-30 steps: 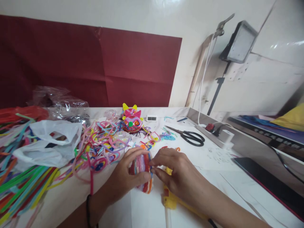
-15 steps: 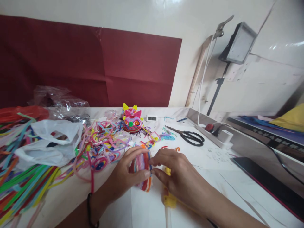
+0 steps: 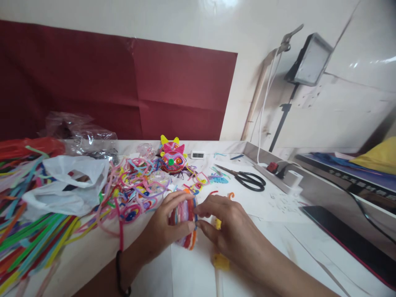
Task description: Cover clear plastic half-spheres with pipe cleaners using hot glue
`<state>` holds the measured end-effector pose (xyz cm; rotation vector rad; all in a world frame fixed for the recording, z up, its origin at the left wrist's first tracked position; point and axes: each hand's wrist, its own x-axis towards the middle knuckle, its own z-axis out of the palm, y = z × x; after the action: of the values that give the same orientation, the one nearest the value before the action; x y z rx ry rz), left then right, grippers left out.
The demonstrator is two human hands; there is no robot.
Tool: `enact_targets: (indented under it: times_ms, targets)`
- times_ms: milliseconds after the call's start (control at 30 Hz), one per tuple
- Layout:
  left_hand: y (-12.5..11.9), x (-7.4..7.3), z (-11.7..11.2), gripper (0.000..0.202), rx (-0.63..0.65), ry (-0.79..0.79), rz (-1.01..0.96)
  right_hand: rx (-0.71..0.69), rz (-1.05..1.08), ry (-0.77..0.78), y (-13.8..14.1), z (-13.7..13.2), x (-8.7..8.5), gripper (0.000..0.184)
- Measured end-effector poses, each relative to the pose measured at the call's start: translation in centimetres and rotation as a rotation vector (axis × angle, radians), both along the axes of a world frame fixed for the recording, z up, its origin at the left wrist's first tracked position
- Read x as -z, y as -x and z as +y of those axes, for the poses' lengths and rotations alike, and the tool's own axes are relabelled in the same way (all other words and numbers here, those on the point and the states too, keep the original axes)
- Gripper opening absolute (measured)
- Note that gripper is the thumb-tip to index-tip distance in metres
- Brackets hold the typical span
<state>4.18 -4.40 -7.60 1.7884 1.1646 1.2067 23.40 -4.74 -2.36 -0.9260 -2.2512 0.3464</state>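
Note:
A rounded piece covered in striped pipe cleaners (image 3: 185, 212), in red, pink, purple, white, blue and orange, is upright above the white table. My left hand (image 3: 165, 225) is closed around it, thumb across the striped face and fingers over the top. At its right edge my right hand (image 3: 230, 225) pinches with thumb and forefinger, where a blue strand runs along the rim. The fingertips hide exactly what they grip. Partly behind my right hand lies a yellow object (image 3: 221, 262) with a pale stick; its kind is unclear.
Loose pipe cleaners (image 3: 136, 194) are heaped to the left, with more bundles (image 3: 40, 243) and a white plastic bag (image 3: 68, 198). A colourful animal-face craft (image 3: 172, 161) stands behind. Black scissors (image 3: 247, 179) lie right, near a power strip (image 3: 292, 183) and a dark phone (image 3: 346, 243).
Both hands keep nearly the same hold on the striped piece. My right hand and forearm have shifted slightly, covering more of the yellow object. The view has moved a little.

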Motion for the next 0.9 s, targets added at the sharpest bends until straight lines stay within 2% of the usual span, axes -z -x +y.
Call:
enact_targets:
  times_ms: [233,467,667,900]
  targets:
    - [-0.1,0.3,0.4,0.055,0.012,-0.045,-0.029,0.004,-0.005,0.015,0.2,-0.2,-0.3,0.016]
    - [-0.3,0.4,0.2,0.057,-0.061,-0.125,0.029,0.016,-0.015,0.013,0.4,-0.1,-0.1,0.016]
    - [-0.3,0.6,0.1,0.060,-0.081,-0.184,0.050,0.009,0.035,-0.008,0.6,-0.1,0.5,0.016]
    - [-0.2,0.5,0.2,0.063,-0.090,-0.238,0.099,0.000,0.120,0.065,0.3,0.0,1.3,0.023]
